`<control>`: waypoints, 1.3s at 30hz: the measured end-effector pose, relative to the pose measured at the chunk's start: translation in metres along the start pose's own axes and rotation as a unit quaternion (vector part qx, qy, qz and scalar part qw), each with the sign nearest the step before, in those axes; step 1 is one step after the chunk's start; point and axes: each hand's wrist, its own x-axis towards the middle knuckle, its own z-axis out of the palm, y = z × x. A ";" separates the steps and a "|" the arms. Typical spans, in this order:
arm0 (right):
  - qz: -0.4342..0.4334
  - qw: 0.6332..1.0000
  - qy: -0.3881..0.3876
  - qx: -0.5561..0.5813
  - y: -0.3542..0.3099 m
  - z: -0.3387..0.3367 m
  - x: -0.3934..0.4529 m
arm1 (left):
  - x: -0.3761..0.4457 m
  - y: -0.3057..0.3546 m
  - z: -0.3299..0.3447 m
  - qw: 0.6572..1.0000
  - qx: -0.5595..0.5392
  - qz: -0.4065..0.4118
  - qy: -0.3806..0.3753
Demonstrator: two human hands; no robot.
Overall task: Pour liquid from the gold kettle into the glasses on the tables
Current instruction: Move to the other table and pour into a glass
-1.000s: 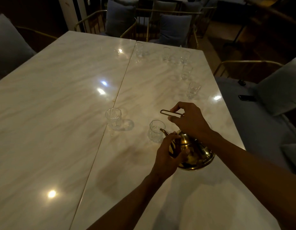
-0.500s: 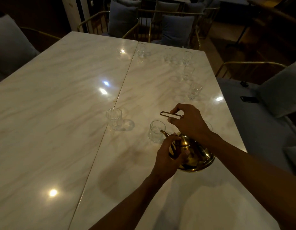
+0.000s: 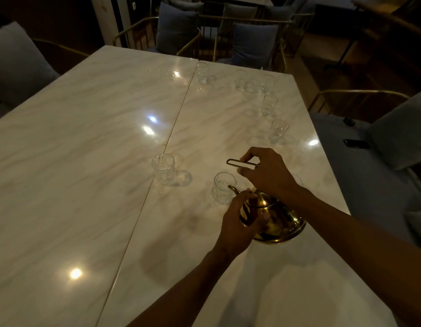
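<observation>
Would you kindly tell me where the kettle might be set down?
The left table is bare up to the seam; so is the near end of the right table. Crowded: around the gold kettle and along the far and right edges, lined with glasses.

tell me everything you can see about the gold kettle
The gold kettle looks like shiny polished metal, with a squat round body, a curved spout and a thin wire handle. It is tilted, spout at the rim of a clear glass. The right hand pinches the handle; the left hand holds the body near the spout.
</observation>
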 end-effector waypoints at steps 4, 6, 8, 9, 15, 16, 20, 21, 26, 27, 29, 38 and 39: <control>0.002 1.000 -0.003 -0.004 0.000 -0.001 0.000 | 0.001 0.000 0.001 1.000 -0.004 0.005 0.002; -0.002 1.000 -0.003 -0.005 0.000 -0.001 0.001 | 0.000 0.003 0.001 1.000 -0.010 0.005 0.000; -0.005 1.000 -0.003 -0.010 -0.001 -0.001 0.001 | 0.000 0.005 0.001 1.000 -0.014 0.002 -0.002; -0.004 1.000 -0.005 -0.011 -0.001 -0.002 0.001 | 0.000 0.006 0.001 1.000 -0.015 0.001 -0.003; -0.008 1.000 -0.003 -0.025 -0.002 -0.003 0.004 | 0.001 0.012 0.001 1.000 -0.011 -0.002 -0.003; -0.008 1.000 -0.004 -0.027 -0.003 -0.003 0.004 | 0.001 0.012 0.001 1.000 -0.011 -0.002 -0.003; -0.010 1.000 -0.006 -0.026 -0.003 -0.003 0.006 | 0.003 0.012 0.001 1.000 -0.011 -0.006 -0.004; -0.011 1.000 -0.005 -0.028 -0.003 -0.003 0.006 | 0.003 0.012 0.001 1.000 -0.012 -0.007 -0.003; -0.010 1.000 -0.005 -0.025 -0.006 -0.003 0.007 | 0.004 0.012 0.001 1.000 -0.013 -0.005 0.006; -0.010 1.000 -0.006 -0.028 -0.006 -0.003 0.007 | 0.005 0.011 0.000 1.000 -0.013 -0.005 0.007; -0.012 0.999 -0.006 -0.033 -0.007 -0.002 0.007 | 0.006 0.010 0.000 1.000 -0.010 -0.003 0.008; -0.005 0.999 -0.017 -0.031 -0.007 0.002 0.009 | 0.008 0.008 0.000 1.000 0.000 -0.012 0.007; -0.006 0.999 -0.017 -0.033 -0.007 0.002 0.010 | 0.008 0.008 0.000 1.000 -0.001 -0.015 0.007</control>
